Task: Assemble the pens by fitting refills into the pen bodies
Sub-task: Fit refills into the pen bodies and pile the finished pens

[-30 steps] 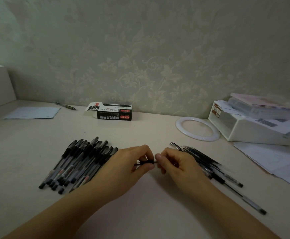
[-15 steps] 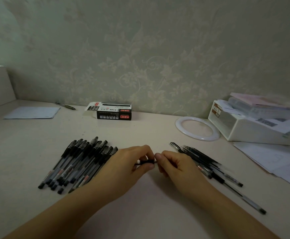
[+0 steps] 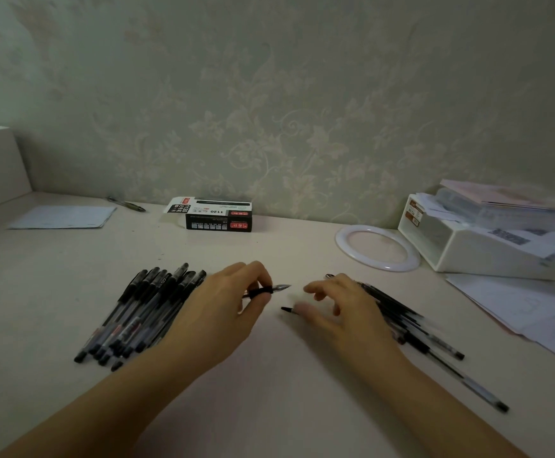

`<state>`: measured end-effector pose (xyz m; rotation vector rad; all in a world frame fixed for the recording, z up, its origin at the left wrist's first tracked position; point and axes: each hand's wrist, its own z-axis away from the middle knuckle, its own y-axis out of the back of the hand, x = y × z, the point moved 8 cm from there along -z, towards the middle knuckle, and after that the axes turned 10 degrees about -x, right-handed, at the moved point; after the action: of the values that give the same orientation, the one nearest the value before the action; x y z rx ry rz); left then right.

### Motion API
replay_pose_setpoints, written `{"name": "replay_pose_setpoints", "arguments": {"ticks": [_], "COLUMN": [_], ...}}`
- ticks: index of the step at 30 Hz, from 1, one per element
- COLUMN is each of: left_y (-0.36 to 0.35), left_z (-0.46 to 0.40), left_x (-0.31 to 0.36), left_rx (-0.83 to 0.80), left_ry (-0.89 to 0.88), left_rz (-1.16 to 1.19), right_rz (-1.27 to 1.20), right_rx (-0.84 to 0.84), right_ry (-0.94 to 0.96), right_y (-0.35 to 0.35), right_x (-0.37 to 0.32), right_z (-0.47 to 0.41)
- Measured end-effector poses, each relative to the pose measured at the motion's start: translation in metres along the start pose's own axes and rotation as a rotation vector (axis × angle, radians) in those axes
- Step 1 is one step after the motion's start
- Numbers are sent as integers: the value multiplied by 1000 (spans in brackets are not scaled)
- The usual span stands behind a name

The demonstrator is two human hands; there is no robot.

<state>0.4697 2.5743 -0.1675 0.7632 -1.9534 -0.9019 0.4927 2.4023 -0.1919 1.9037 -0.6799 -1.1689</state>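
My left hand [image 3: 223, 309] grips a pen [image 3: 264, 290] by its black grip section, the metal tip pointing right. My right hand [image 3: 339, 305] hovers a little to the right of that tip, blurred, with its fingers loosely spread. A small black piece [image 3: 288, 309] pokes out at its thumb tip; whether the thumb holds it is unclear. A pile of capped black pens [image 3: 144, 312] lies to the left of my left hand. Several refills and pen parts [image 3: 408, 322] lie under and to the right of my right hand.
A black pen box [image 3: 218, 214] stands near the wall. A white ring [image 3: 377, 247], a white storage box [image 3: 474, 246] topped with papers and loose sheets [image 3: 527, 309] are at the right. A paper sheet [image 3: 64, 217] and a lone pen [image 3: 127, 203] lie at the back left.
My hands were together on the pen; now they have parted. The left hand keeps the pen with its tip exposed, and the right hand has moved away to the right.
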Motion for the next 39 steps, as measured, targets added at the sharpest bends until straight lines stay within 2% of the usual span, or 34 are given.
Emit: {"name": "replay_pose_setpoints", "arguments": {"ticks": [3, 10, 19, 26, 39], "left_y": [-6, -10, -14, -11, 1], "left_z": [0, -1, -1, -1, -1], "left_x": [-6, -7, 10, 15, 26], "left_rx": [-56, -131, -160, -150, -25], "left_ry": [26, 18, -65, -106, -110], "left_rz": [-19, -12, 23, 68, 67], "right_rz": [73, -115, -141, -283, -262], "right_rx": [-69, 32, -57, -50, 46], "right_ry": [49, 51, 227, 190, 223], "right_y": [-14, 4, -4, 1, 13], "right_x": [-2, 2, -25, -18, -24], "right_z": [0, 0, 3, 6, 4]}}
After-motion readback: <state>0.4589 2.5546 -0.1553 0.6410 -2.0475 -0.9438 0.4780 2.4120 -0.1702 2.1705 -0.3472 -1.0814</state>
